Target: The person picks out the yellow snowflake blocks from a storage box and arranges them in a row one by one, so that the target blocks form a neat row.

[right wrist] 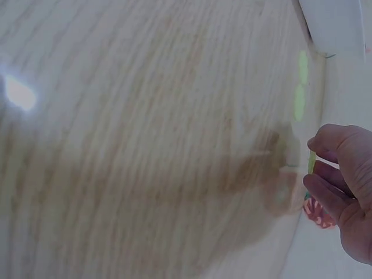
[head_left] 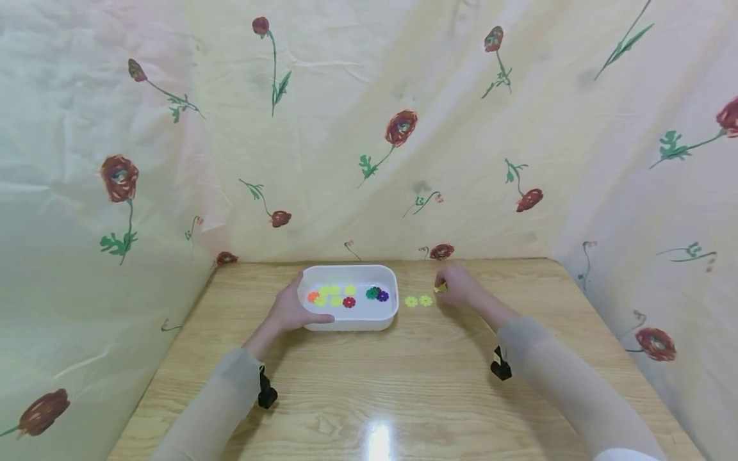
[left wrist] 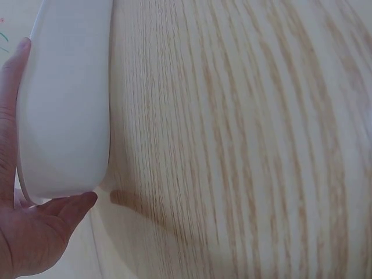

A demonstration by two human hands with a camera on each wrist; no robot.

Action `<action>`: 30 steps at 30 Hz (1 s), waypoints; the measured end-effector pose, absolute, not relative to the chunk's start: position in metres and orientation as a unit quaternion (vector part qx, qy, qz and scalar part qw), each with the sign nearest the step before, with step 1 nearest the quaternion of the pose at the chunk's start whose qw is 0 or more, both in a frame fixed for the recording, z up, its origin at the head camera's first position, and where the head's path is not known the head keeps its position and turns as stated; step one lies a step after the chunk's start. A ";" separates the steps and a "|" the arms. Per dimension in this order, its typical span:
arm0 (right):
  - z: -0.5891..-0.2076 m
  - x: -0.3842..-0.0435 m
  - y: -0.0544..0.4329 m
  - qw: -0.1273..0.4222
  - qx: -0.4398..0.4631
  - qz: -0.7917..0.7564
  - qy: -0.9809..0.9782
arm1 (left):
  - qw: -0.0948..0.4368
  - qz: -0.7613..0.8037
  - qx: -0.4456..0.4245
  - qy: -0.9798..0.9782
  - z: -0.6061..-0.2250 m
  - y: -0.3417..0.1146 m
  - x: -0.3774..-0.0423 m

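Note:
A white plastic box stands on the table, and my left hand grips its left end, thumb along the near side. The left wrist view shows that hand around the end of the box. Inside lie small flower-shaped pieces: several yellow ones, an orange one, a red one, a green one and a purple one. Right of the box, my right hand pinches a yellow flower piece between thumb and fingers, just above the table.
Two yellow flower pieces lie side by side on the wooden table, between the box and my right hand. A flower-printed cloth hangs behind the table and along both sides. Light glares off the table's near part.

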State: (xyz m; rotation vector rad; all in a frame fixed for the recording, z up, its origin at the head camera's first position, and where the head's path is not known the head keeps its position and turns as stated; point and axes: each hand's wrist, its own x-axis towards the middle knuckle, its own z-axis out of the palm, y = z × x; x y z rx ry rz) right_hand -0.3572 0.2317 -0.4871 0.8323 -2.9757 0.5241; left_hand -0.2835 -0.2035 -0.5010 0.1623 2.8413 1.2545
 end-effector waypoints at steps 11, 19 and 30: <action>-0.502 -0.355 0.240 -0.001 0.244 0.166 -0.955 | 0.019 0.407 0.048 0.912 -0.498 -0.201 -0.281; -0.502 -0.353 0.240 -0.008 0.237 0.173 -0.956 | 0.017 0.402 0.047 0.914 -0.499 -0.201 -0.282; -0.505 -0.352 0.241 -0.002 0.239 0.168 -0.956 | 0.014 0.404 0.051 0.913 -0.500 -0.202 -0.283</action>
